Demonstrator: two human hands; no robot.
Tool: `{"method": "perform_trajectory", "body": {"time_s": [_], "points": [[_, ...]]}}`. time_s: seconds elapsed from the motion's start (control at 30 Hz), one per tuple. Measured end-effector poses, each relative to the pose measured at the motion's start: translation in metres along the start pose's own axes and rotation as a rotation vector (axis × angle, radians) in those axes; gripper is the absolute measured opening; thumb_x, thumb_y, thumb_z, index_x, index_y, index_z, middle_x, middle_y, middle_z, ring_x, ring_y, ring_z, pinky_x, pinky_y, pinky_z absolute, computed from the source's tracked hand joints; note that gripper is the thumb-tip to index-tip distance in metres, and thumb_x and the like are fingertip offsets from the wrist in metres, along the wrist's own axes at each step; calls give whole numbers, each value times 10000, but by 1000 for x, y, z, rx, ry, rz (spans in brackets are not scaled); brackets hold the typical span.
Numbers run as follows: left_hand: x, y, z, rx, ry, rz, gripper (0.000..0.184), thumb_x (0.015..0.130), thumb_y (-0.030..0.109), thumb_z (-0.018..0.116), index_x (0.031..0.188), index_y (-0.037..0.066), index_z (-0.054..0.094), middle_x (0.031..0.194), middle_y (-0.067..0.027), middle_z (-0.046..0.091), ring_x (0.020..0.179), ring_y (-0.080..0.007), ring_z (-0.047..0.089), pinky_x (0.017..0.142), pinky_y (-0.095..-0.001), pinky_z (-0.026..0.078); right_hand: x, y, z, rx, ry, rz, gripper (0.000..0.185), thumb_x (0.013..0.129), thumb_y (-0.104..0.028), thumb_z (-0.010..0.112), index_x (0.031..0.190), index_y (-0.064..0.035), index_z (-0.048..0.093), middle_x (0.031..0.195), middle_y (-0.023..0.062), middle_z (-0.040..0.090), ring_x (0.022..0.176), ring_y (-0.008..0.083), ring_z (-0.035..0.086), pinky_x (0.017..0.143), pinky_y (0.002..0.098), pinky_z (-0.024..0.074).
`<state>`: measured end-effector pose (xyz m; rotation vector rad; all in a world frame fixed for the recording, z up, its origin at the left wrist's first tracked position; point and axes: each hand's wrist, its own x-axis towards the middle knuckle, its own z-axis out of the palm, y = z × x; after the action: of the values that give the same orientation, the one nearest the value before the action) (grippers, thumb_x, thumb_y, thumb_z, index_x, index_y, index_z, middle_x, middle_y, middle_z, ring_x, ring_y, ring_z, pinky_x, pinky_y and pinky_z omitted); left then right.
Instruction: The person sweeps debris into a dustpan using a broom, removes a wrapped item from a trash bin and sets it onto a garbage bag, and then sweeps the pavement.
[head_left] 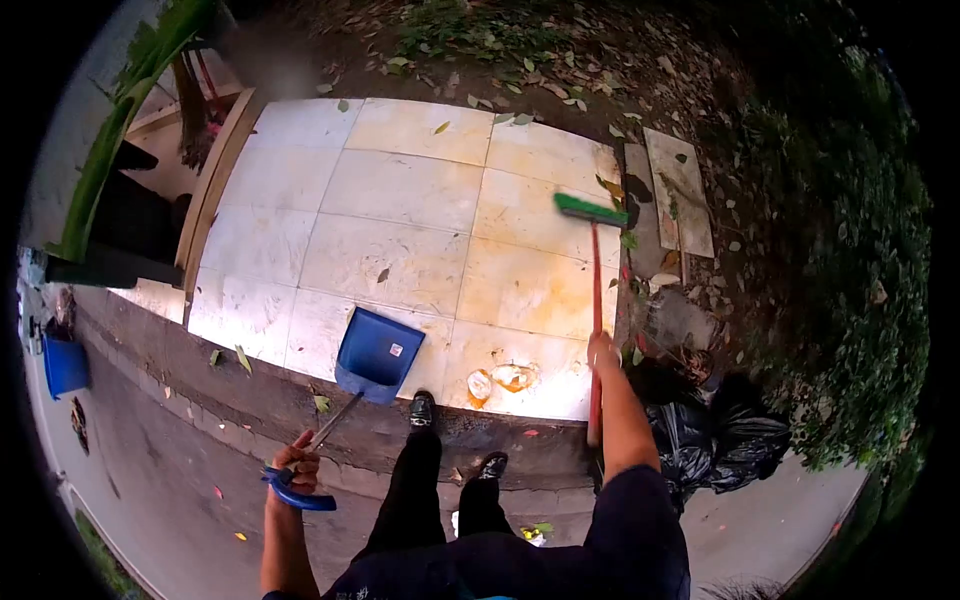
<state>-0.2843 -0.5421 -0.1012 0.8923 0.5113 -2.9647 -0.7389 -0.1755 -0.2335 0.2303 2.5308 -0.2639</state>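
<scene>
My right hand point(601, 352) is closed round the red handle of a broom point(597, 270). Its green bristle head point(590, 209) lies at the right edge of the pale tiled slab point(390, 240), beside some leaves. In my left hand point(297, 464) is the long handle of a blue dustpan point(378, 348), gripped near its curved blue top. The pan rests at the slab's near edge, its open side facing away from me; a small white sticker shows inside. Between pan and broom, two crumpled white and orange scraps point(512, 377) lie on the tiles, nearer my shoe.
Black garbage bags point(715, 440) sit on the right by the bushes point(850, 300). Leaf-covered soil point(560, 60) borders the slab's far side. At left stand a wooden-edged planter or frame point(215, 180) and a blue bucket point(65, 366). A kerb runs beneath my feet.
</scene>
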Motion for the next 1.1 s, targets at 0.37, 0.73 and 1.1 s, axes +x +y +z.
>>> {"method": "perform_trajectory", "body": {"time_s": [0.37,0.73,1.1], "points": [[10,-27,8,223,229,134,396,713,49,411,1102,112,374,651,-67,424,478,-109,399,341,-179,315,3,-53,42,122,17,-107,291,767,-286,376,842,-14,446,792,200,527,653,315,543,552,377,449],[15,-1,21,99,255,127,402,703,26,407,1095,108,373,622,-54,388,464,-105,391,330,-169,302,47,-59,60,100,89,-314,272,782,-305,367,855,-51,431,722,189,518,676,331,512,569,376,426],[16,22,31,139,303,127,393,692,20,394,1077,96,379,612,-60,401,466,-113,417,322,-172,309,-19,-123,93,-63,-82,-302,310,774,-289,362,967,-46,364,763,238,514,717,369,513,611,411,427]]}}
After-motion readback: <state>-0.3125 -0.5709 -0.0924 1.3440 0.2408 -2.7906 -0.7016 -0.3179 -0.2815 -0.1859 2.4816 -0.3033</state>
